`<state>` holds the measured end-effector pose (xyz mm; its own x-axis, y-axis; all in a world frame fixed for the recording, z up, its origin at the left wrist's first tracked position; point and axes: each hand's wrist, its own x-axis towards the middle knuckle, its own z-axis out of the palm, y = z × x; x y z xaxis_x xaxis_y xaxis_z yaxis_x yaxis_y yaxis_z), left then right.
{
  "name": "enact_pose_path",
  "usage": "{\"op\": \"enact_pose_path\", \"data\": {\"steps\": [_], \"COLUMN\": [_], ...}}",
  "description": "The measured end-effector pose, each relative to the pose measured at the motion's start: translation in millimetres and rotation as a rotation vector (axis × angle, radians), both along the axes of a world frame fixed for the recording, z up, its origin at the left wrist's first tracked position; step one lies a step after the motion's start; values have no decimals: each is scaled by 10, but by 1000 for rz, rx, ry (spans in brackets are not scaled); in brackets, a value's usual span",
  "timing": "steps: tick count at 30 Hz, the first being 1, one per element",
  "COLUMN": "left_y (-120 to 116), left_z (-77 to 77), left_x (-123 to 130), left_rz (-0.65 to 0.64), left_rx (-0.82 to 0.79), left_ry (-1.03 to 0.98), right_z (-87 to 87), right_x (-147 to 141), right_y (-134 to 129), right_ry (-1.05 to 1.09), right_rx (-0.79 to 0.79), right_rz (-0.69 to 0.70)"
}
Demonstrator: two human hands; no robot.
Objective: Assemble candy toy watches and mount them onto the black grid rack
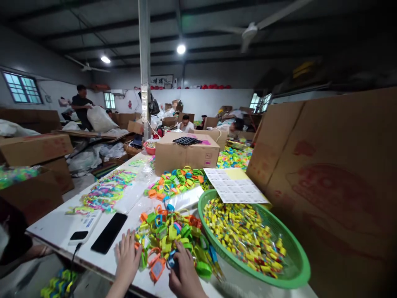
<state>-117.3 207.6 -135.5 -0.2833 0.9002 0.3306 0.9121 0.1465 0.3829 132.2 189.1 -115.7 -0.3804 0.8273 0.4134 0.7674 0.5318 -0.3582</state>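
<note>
My left hand (pixel 127 256) lies on the white table with its fingers spread, at the left edge of a pile of colourful plastic watch-like toys (pixel 170 231). An orange toy (pixel 157 269) is between my two hands. My right hand (pixel 184 269) is at the near side of the pile, fingers bent around a dark blue toy (pixel 171 260). Right of the pile stands a green basket (pixel 300 265) full of small yellow pieces (pixel 245 236). A sheet of printed labels (pixel 235 186) rests over its far rim.
A black phone (pixel 109 233) and a white device (pixel 83 231) with a cable lie left. Beyond are thin colourful strips (pixel 108 190) and a cardboard box (pixel 186 155). A large carton (pixel 328 178) walls the right side. Several people work farther back.
</note>
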Motion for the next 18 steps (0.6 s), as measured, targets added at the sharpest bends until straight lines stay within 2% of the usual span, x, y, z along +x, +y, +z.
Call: {"op": "enact_pose_path", "data": {"steps": [2,4,6,7,9,12,14,15,16,18], "left_y": [60,110,142,152,165,183,198,206,213,231], "left_z": [-19,-29,-46,-60,-106,-198,-245,-255,-256,-225], "left_x": [22,48,67,71,65,28,0,-10,-14,-5], "left_rz": [-16,-35,-47,-54,-67,-58,-51,-50,-49,-38], "left_rx": [-8,-22,-31,-31,-26,-9,-12,-14,-16,-7], "left_ry": [-35,-80,-121,-138,-163,-172,-174,-179,-190,-223], "right_z": [-83,-89,41,168,548,1354,1935,2203,2440,2799], "right_x": [64,122,166,182,203,194,166,151,137,121], "right_y": [-4,-25,-34,-18,104,624,1214,1560,1922,2623], "right_ry": [48,97,133,141,145,273,436,528,638,707], "right_rx": [158,264,304,312,327,288,154,23,-132,-204], "right_rz": [-62,-143,-169,-145,-36,6,-21,-57,-124,-218]}}
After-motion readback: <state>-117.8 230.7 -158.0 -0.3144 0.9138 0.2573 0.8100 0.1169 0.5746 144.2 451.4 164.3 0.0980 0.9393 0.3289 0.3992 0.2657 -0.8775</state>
